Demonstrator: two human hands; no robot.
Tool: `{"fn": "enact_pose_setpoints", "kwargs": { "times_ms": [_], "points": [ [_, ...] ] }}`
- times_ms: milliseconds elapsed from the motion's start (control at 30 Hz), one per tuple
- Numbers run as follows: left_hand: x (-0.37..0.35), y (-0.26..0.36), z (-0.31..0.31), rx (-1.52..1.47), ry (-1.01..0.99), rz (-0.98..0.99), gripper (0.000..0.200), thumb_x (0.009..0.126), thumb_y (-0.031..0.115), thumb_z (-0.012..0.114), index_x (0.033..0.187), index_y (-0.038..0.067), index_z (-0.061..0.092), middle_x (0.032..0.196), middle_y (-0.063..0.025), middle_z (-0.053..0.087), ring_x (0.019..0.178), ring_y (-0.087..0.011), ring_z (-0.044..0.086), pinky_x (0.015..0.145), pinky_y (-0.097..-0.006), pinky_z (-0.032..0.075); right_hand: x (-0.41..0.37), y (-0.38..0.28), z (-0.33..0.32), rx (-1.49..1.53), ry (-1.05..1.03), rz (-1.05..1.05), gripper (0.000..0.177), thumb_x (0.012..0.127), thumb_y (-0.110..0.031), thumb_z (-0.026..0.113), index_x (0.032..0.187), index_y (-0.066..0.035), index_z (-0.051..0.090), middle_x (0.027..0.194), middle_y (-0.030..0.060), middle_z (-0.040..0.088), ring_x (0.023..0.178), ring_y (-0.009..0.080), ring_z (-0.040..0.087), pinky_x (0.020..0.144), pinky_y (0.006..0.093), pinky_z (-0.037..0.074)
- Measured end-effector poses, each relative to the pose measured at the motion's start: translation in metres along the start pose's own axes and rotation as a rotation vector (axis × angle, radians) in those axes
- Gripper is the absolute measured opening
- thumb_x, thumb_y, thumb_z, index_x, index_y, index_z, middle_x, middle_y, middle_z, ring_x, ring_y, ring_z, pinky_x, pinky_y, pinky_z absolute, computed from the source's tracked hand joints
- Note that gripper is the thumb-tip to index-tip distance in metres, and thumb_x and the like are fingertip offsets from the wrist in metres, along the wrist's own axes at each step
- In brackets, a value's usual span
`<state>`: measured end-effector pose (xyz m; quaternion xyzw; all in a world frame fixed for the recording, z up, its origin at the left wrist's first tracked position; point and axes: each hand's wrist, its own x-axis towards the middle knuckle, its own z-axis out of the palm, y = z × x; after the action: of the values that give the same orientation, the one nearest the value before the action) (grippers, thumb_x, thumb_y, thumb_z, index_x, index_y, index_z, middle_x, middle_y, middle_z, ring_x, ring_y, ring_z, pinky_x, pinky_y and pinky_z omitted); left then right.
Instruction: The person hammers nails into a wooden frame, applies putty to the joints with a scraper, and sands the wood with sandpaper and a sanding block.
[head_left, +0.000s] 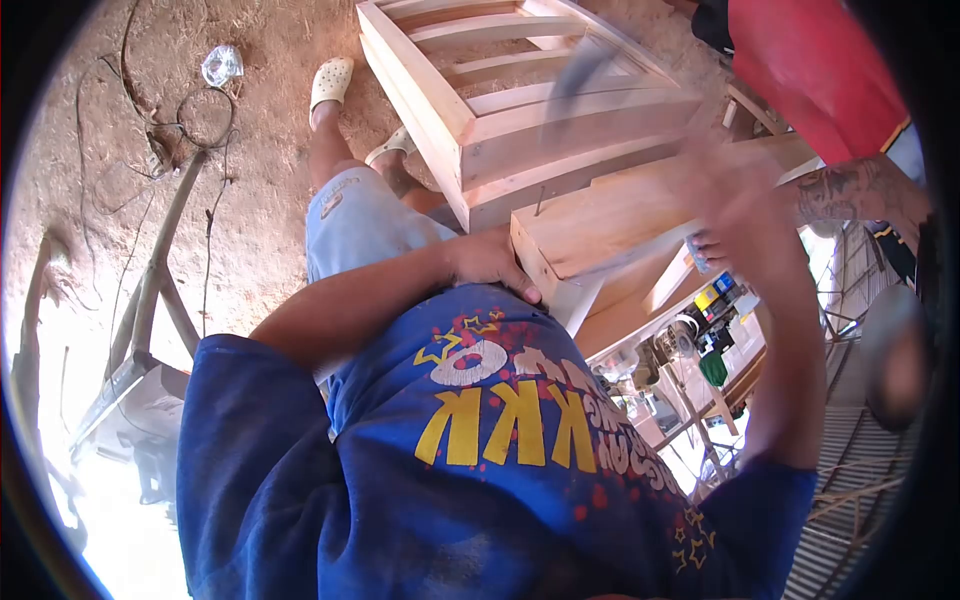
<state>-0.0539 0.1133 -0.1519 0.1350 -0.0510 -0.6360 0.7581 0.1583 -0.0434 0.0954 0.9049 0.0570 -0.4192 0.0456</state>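
My left hand (492,264) lies against the end of a pale wooden beam (600,225), with the thumb pressed to its near face and the other fingers partly hidden. From the beam's top, close to that end, a nail (540,200) sticks up. Above the wood, my right hand (735,205) is raised and smeared by motion, closed around what looks like a hammer (585,75). Only a dark blurred streak shows of its head. Beyond the beam stands a wooden frame (465,150) with several curved slats.
At the right, a person in a red shirt (815,70) reaches a tattooed forearm (860,195) toward the wood. A bench with tools (690,330) stands beyond the beam. Wooden poles (165,240), cables and a clear plastic bag (222,66) are on the dirt floor at left.
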Motion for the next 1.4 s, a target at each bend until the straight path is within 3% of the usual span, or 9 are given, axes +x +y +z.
{"fn": "enact_pose_setpoints", "kwargs": {
  "times_ms": [100,200,367,500,767,833,933,1233,1400],
  "points": [
    [0.003,0.000,0.001,0.016,-0.009,0.047,0.090,0.069,0.006,0.093,0.149,-0.001,0.052,0.143,-0.0130,0.063,0.134,-0.0240,0.055,0.118,-0.0369,0.038,0.014,-0.029,-0.029,-0.166,-0.493,0.118,0.069,0.093,-0.015,0.069,0.158,-0.012,0.047,0.117,0.0159,0.075,0.101,0.0333,0.069,0.097,0.0404,0.051],
    [-0.001,0.000,0.012,-0.040,0.000,0.077,0.089,0.069,0.004,0.091,0.149,-0.002,0.052,0.143,-0.0128,0.063,0.134,-0.0238,0.055,0.118,-0.0370,0.038,0.014,0.009,-0.044,0.037,0.333,0.042,0.043,0.097,-0.029,0.070,0.136,-0.013,0.068,0.094,0.0161,0.072,0.082,0.0244,0.071,0.082,0.0398,0.054],
    [-0.005,0.011,0.005,0.102,0.018,0.016,0.084,0.070,0.002,0.089,0.147,-0.002,0.055,0.143,-0.0127,0.064,0.135,-0.0236,0.054,0.119,-0.0371,0.037,0.029,0.022,-0.058,0.555,0.628,0.204,0.052,0.101,-0.023,0.065,0.151,-0.015,0.055,0.091,0.0073,0.066,0.076,0.0168,0.062,0.074,0.0326,0.050],
    [-0.002,0.005,0.011,-0.017,-0.022,0.056,0.083,0.071,0.005,0.090,0.146,-0.002,0.056,0.143,-0.0132,0.064,0.136,-0.0237,0.053,0.120,-0.0366,0.036,-0.009,0.008,0.020,-0.091,-0.338,-0.147,0.065,0.094,-0.017,0.066,0.157,-0.027,0.050,0.108,0.0283,0.068,0.077,0.0286,0.065,0.076,0.0377,0.054],
    [-0.002,0.000,0.006,0.088,0.021,0.088,0.083,0.073,0.007,0.090,0.147,-0.002,0.054,0.146,-0.0142,0.062,0.137,-0.0230,0.052,0.121,-0.0367,0.034,0.039,0.010,-0.075,0.410,0.653,0.308,0.054,0.100,-0.026,0.066,0.148,-0.003,0.056,0.116,0.0100,0.071,0.095,0.0181,0.065,0.084,0.0334,0.051],
    [0.000,-0.001,0.006,0.048,-0.021,0.114,0.083,0.073,0.008,0.089,0.147,-0.002,0.054,0.146,-0.0141,0.062,0.137,-0.0236,0.052,0.120,-0.0367,0.034,0.028,0.006,-0.042,0.255,0.581,0.291,0.057,0.100,-0.021,0.063,0.149,0.005,0.050,0.122,0.0162,0.071,0.109,0.0231,0.069,0.097,0.0371,0.054],
    [0.001,0.003,0.000,0.061,-0.033,0.132,0.083,0.074,0.008,0.090,0.147,-0.002,0.054,0.145,-0.0138,0.063,0.136,-0.0241,0.054,0.120,-0.0368,0.035,-0.014,-0.008,0.017,-0.155,-0.437,-0.054,0.069,0.090,-0.012,0.068,0.156,-0.006,0.048,0.116,0.0171,0.073,0.112,0.0290,0.069,0.100,0.0435,0.052],
    [0.002,0.003,0.004,0.086,-0.008,0.056,0.081,0.072,0.005,0.090,0.146,-0.001,0.056,0.141,-0.0134,0.065,0.132,-0.0230,0.057,0.116,-0.0373,0.041,0.034,0.037,-0.073,0.108,0.659,0.193,0.047,0.097,-0.022,0.070,0.143,-0.010,0.063,0.107,0.0109,0.074,0.094,0.0226,0.070,0.088,0.0380,0.055],
    [0.003,-0.004,0.003,0.055,-0.038,0.085,0.082,0.072,0.004,0.090,0.146,-0.001,0.056,0.142,-0.0129,0.065,0.132,-0.0234,0.056,0.116,-0.0374,0.041,-0.020,-0.004,0.027,-0.110,-0.418,-0.027,0.062,0.092,-0.014,0.063,0.153,-0.013,0.054,0.105,0.0240,0.073,0.097,0.0356,0.073,0.089,0.0519,0.055]
  ]
}}
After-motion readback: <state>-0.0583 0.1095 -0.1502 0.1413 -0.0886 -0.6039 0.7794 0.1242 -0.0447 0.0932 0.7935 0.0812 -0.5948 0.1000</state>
